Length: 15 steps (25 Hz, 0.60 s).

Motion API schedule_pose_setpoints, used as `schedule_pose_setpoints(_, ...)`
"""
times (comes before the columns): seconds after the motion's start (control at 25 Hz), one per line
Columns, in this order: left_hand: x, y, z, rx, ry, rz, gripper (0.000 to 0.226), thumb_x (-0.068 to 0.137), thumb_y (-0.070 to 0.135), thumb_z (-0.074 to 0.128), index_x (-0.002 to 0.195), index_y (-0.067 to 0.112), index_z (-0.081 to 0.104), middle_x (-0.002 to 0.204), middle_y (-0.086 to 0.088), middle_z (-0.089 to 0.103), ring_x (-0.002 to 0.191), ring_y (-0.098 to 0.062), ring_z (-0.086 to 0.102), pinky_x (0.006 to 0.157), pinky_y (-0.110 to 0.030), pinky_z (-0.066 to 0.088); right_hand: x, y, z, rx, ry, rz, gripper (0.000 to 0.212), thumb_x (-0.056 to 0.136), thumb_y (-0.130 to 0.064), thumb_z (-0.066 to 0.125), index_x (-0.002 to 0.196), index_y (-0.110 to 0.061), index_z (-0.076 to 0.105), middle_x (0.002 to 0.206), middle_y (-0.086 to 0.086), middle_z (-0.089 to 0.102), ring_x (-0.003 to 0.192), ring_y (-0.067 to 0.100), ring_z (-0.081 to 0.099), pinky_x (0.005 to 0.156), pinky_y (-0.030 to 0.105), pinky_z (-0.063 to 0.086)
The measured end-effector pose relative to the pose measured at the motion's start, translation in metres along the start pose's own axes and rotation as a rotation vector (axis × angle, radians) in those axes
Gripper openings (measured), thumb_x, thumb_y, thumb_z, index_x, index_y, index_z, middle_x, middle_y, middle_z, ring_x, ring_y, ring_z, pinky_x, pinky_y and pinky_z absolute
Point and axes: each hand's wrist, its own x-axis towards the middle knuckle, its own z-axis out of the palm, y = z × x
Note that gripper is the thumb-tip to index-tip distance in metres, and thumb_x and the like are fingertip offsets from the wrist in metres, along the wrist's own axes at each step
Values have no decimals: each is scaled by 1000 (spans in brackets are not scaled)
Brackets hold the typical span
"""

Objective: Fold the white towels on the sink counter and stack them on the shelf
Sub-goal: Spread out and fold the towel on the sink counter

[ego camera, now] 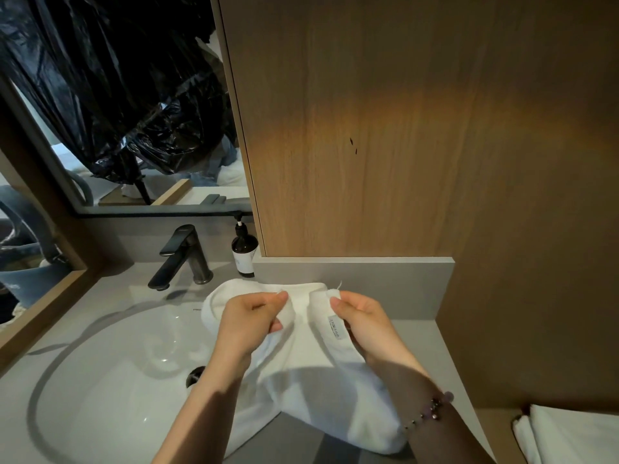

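Observation:
A white towel (321, 380) lies bunched on the grey sink counter (412, 329), its left part hanging over the basin's right edge. My left hand (248, 323) pinches the towel's upper edge between thumb and fingers. My right hand (361, 319) grips a corner of the same towel beside a small sewn label (334, 327). The two hands are close together above the towel. A folded white towel (569, 433) sits on the wooden shelf (492, 416) at the lower right.
A white oval basin (117, 373) fills the counter's left, with a dark faucet (182, 257) behind it and a dark pump bottle (244, 251) beside the wood wall panel (402, 128). A mirror (127, 105) hangs above.

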Motion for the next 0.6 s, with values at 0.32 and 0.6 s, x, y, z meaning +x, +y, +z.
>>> schedule_pose_setpoints(0.32,-27,29,28,-332,-202,-155,21,93,12,54,81,6,70,71,-9,71,67,-14,69,69,-20,57,-9,1,5,-11,49,-217,24,96,-5,46,94,-17,67,81,-3,73,78,9,68,69,19,51)
schedule_pose_setpoints(0.6,-25,13,38,-54,-64,120,33,81,4,68,105,23,56,100,-4,56,72,-15,68,67,-24,57,-12,3,0,166,43,-173,26,96,-4,46,93,-15,69,84,5,73,80,19,67,77,31,53)
